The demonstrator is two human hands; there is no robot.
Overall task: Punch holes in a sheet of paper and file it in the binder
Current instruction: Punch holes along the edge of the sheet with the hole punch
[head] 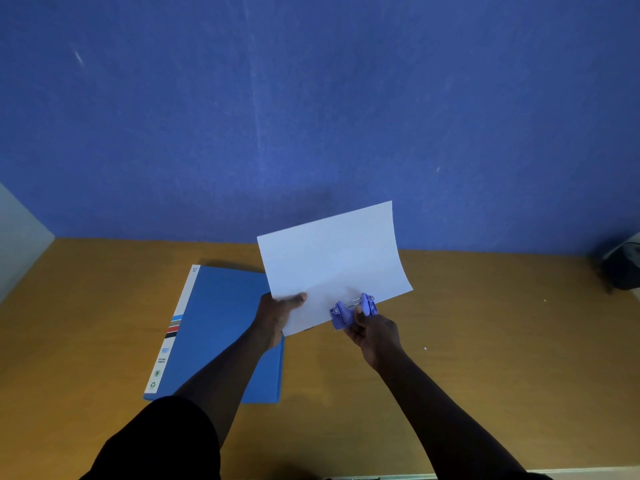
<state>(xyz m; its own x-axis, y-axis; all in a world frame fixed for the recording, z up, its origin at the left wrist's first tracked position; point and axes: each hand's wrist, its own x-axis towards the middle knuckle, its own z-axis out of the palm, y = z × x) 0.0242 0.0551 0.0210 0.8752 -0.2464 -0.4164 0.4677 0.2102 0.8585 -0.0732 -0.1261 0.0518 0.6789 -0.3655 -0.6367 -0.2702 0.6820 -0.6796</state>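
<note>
A white sheet of paper (pixel 329 258) is held up above the table, tilted, with its far edge curling upward. My left hand (pixel 275 318) pinches its near left corner, thumb on top. My right hand (pixel 374 336) grips a small purple hole punch (pixel 353 310) that sits over the sheet's near edge. A closed blue binder (pixel 221 327) with a white spine lies flat on the table, under and left of my left forearm.
The wooden table (pixel 485 341) runs up to a blue wall (pixel 311 116). A dark object (pixel 621 268) sits at the far right edge of the table. A pale panel (pixel 17 237) stands at the left.
</note>
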